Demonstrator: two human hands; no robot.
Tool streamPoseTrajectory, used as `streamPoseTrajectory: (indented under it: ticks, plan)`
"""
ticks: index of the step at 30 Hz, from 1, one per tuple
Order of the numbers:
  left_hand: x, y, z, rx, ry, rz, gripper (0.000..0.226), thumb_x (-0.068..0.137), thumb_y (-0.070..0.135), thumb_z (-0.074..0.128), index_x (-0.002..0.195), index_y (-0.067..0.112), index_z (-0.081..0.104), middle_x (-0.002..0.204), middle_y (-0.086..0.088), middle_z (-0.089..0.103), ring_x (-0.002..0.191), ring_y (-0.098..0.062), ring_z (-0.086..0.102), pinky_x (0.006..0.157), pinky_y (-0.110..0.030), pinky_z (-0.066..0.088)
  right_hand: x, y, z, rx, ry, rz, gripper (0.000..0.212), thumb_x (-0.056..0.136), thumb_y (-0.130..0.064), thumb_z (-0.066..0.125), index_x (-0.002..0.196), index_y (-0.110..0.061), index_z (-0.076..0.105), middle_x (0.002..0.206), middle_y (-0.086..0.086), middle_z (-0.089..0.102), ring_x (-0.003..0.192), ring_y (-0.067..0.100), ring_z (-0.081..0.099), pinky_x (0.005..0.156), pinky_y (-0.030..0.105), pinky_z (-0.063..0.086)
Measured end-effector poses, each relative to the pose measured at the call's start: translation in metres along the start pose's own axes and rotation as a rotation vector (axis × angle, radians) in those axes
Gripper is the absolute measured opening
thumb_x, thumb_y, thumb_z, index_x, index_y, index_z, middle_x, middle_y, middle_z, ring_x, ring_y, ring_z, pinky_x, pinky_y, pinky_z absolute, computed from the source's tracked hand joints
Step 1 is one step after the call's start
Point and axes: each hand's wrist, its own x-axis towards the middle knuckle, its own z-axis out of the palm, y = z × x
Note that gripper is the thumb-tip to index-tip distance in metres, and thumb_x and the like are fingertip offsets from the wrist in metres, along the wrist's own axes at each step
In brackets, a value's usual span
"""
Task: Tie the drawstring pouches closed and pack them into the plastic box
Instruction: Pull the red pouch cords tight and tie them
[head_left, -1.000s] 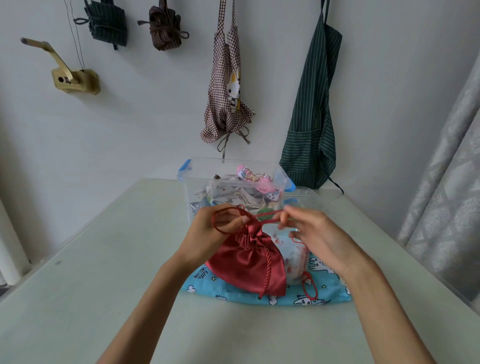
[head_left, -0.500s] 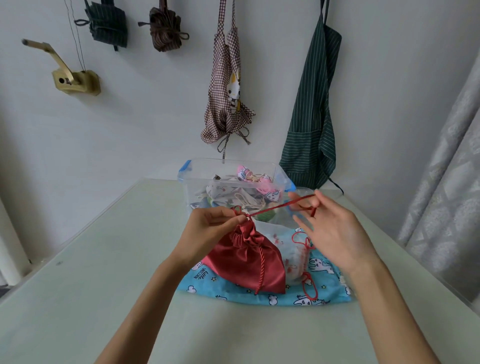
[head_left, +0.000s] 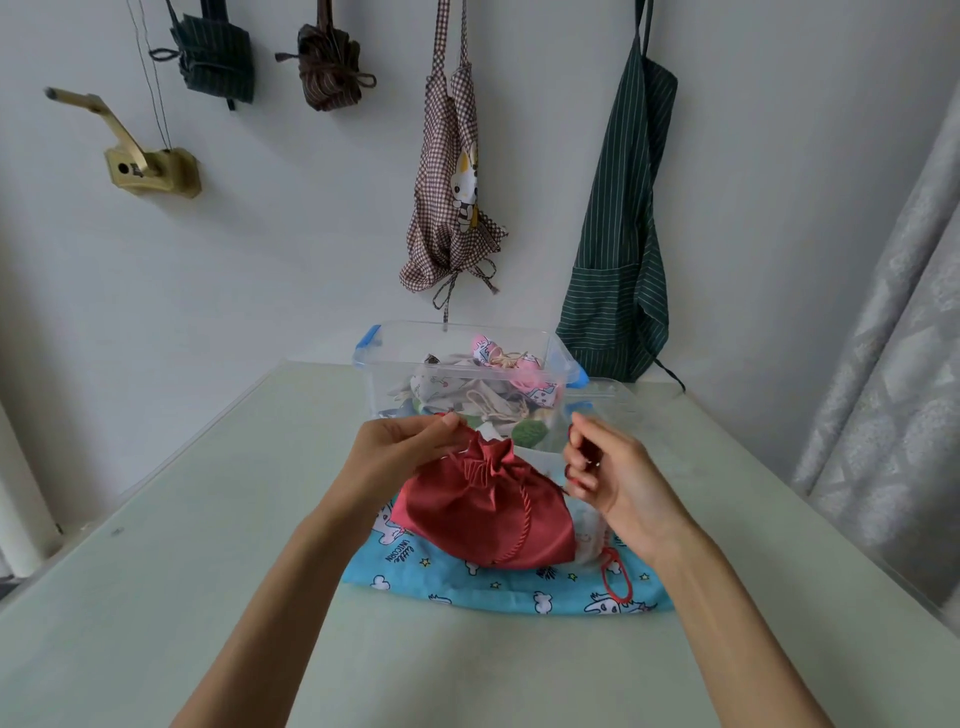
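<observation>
A: While we log this, our left hand (head_left: 400, 452) pinches the gathered neck of the red pouch (head_left: 485, 512), fingertips right at the pucker. Our right hand (head_left: 605, 467) has its fingers curled round the red cord (head_left: 570, 474); the strand between those fingers and the neck is too thin for us to trace.

B: Where does the pouch lie?

A: Just below and between our fingers, on a blue cloth (head_left: 498, 587) and over a white pouch (head_left: 589, 540). The box (head_left: 462, 332) stands just beyond our fingertips, several pouches already in it.

B: Risks?

A: We judge three. If the right fingers slacken, the cord slides and the neck reopens. If we pull without the left pinch holding, the pouch drags towards the right hand. The white pouch's red loop (head_left: 616, 576) lies under our right wrist and could snag.

B: Any writing?

A: On the blue cloth, below our left fingers: "little UNICORN". Nothing else is readable.
</observation>
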Motion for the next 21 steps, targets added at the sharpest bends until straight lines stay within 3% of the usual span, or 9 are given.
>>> streamPoseTrajectory:
  ticks: [3,6,9,11,13,15,18,21]
  plan:
    - [-0.002,0.006,0.007,-0.185,-0.052,-0.052,0.024,0.096,0.012,0.048,0.103,-0.002,0.066,0.092,-0.007,0.074,0.079,-0.004,0.071,0.067,-0.009,0.053,-0.002,0.007,0.001,-0.14,-0.116,0.116,0.024,0.095,-0.021,0.048,0.072,-0.013,0.049,0.055,-0.003,0.041,0.044,0.008,0.032,0.041,0.017,0.036]
    - [-0.001,0.008,0.016,-0.42,-0.107,-0.161,0.023,0.099,0.013,0.04,0.095,0.003,0.061,0.095,-0.008,0.074,0.081,-0.008,0.072,0.078,-0.017,0.056,-0.004,0.014,0.005,-0.223,-0.189,0.173,0.026,0.095,-0.021,0.049,0.071,-0.013,0.048,0.055,-0.003,0.04,0.044,0.008,0.032,0.045,0.018,0.035]
    - [0.0,0.018,0.015,-0.561,-0.106,-0.169,0.034,0.1,0.018,0.037,0.078,0.015,0.063,0.1,-0.001,0.074,0.088,-0.006,0.069,0.08,-0.022,0.053,-0.003,0.008,0.012,-0.201,-0.061,-0.15,0.028,0.091,-0.024,0.052,0.065,-0.015,0.048,0.052,-0.005,0.041,0.049,0.009,0.034,0.052,0.018,0.034]
    - [0.002,0.027,0.011,-0.676,-0.085,-0.105,0.028,0.099,0.018,0.038,0.079,0.016,0.057,0.101,0.001,0.074,0.094,-0.007,0.068,0.087,-0.022,0.051,-0.002,-0.009,0.014,-0.004,0.073,-0.425,0.033,0.095,-0.017,0.046,0.063,-0.014,0.044,0.052,-0.003,0.041,0.052,0.011,0.038,0.06,0.021,0.044]
    - [0.002,0.034,0.007,-0.743,-0.075,-0.044,0.025,0.1,0.015,0.037,0.081,0.013,0.054,0.101,-0.002,0.074,0.091,-0.007,0.07,0.095,-0.022,0.049,-0.001,-0.02,0.01,0.001,0.078,-0.565,0.033,0.097,-0.015,0.044,0.064,-0.013,0.045,0.054,0.0,0.045,0.056,0.013,0.043,0.066,0.021,0.048]
    - [0.002,0.033,0.005,-0.766,-0.055,-0.031,0.024,0.1,0.013,0.037,0.082,0.012,0.053,0.1,-0.003,0.074,0.09,-0.008,0.071,0.098,-0.024,0.047,-0.001,-0.016,0.006,-0.242,-0.024,-0.504,0.033,0.096,-0.022,0.048,0.063,-0.016,0.051,0.057,0.001,0.053,0.058,0.015,0.051,0.07,0.021,0.048]
    - [0.003,0.022,0.002,-0.639,-0.061,-0.093,0.021,0.098,0.012,0.036,0.083,0.011,0.051,0.096,-0.005,0.074,0.088,-0.01,0.071,0.094,-0.023,0.048,0.002,0.001,-0.004,-0.517,-0.131,-0.238,0.034,0.097,-0.018,0.048,0.065,-0.011,0.056,0.061,0.004,0.059,0.059,0.015,0.057,0.072,0.026,0.05]
    - [-0.003,0.008,-0.008,-0.339,-0.294,-0.232,0.024,0.097,0.01,0.034,0.085,0.007,0.055,0.098,-0.011,0.072,0.094,-0.017,0.068,0.09,-0.022,0.05,0.003,0.01,-0.012,-0.669,-0.144,0.018,0.033,0.096,-0.013,0.048,0.065,-0.006,0.053,0.061,0.007,0.058,0.048,0.01,0.055,0.058,0.019,0.049]
